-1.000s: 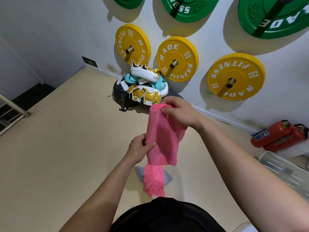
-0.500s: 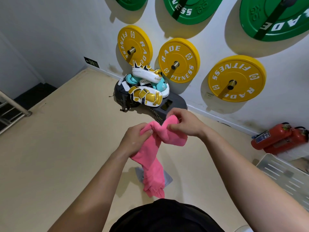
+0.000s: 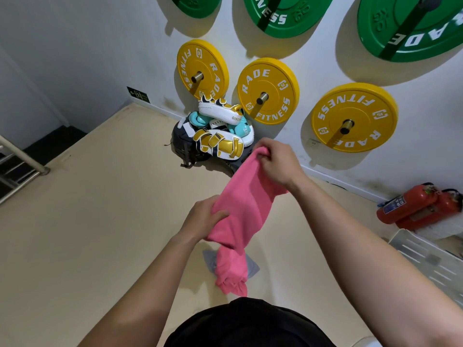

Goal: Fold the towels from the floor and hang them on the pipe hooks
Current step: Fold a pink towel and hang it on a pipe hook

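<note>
The soft pink terry towel [image 3: 246, 214] hangs in the air above the beige floor [image 3: 100, 221] — the right hand [image 3: 278, 164] pinches its top edge, the left hand [image 3: 204, 217] grips mid-length. It looks light and floppy — best held by its corners.

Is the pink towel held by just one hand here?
No, the left hand grips the pink towel near its middle while the right hand grips its upper end.
</note>
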### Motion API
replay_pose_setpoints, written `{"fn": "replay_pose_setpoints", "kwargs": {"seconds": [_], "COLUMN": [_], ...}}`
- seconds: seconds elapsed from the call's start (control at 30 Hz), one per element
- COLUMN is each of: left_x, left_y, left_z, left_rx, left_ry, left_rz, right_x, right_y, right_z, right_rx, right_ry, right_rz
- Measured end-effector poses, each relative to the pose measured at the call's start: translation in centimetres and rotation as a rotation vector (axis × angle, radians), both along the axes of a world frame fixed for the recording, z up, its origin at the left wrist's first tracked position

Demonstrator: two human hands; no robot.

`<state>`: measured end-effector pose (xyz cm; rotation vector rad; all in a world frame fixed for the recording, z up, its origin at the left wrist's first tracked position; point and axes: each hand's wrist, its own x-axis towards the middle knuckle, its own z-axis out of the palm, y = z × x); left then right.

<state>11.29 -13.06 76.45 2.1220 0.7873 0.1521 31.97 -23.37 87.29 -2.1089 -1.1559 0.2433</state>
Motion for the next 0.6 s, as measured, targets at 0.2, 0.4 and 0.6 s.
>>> {"fn": "replay_pose_setpoints", "kwargs": {"seconds": [0.2,0.4,0.6], "left_x": [-2.1,-2.6,0.7], "left_y": [1.6,3.7,1.2], "left_z": [-1.1,1.5,4.7], "left_rx": [-0.022,-0.136,-0.137], "left_ry": [-0.048,-0.251,-0.305], "left_rz": [0.184,0.418,0.314], "right_x": [2.9,3.1,-1.1], "right_y": [-1.4,-3.0,-1.4], "right_z": [-1.8,-4.1,-3.8], "right_rx": [-0.050,-0.187,-0.157], "right_ry": [0.025,0.103,0.145], "right_rz": [-0.256,-0.375,0.020]}}
